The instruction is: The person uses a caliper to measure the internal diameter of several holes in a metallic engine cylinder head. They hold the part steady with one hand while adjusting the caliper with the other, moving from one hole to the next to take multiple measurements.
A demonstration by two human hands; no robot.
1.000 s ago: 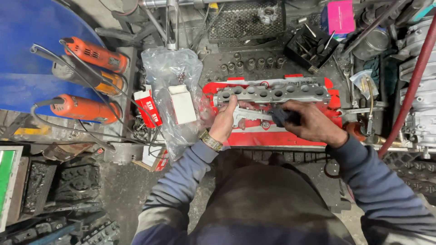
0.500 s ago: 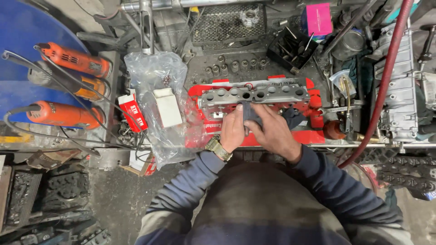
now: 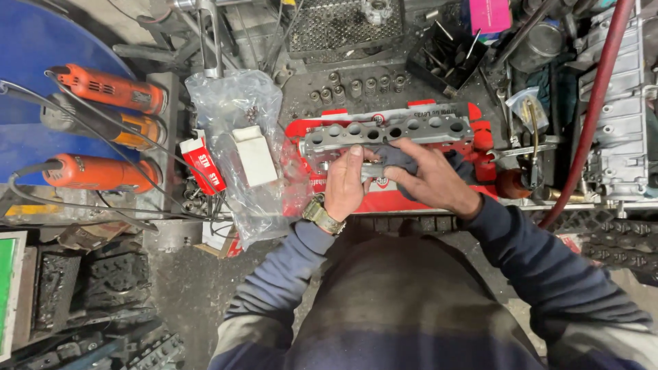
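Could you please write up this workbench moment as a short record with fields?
Left hand: rests on the near edge of the grey metal part with round holes
Right hand: presses a dark cloth against that part
Under the part: red tray
Left of the part: clear plastic bag holding a white box
Far left: orange power tools on a blue surface
Right side: red hose

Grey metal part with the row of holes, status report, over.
Left hand steadies grey metal casting. Right hand presses dark cloth against it. Casting rests on red tray. Clear plastic bag alongside, not obstructing.
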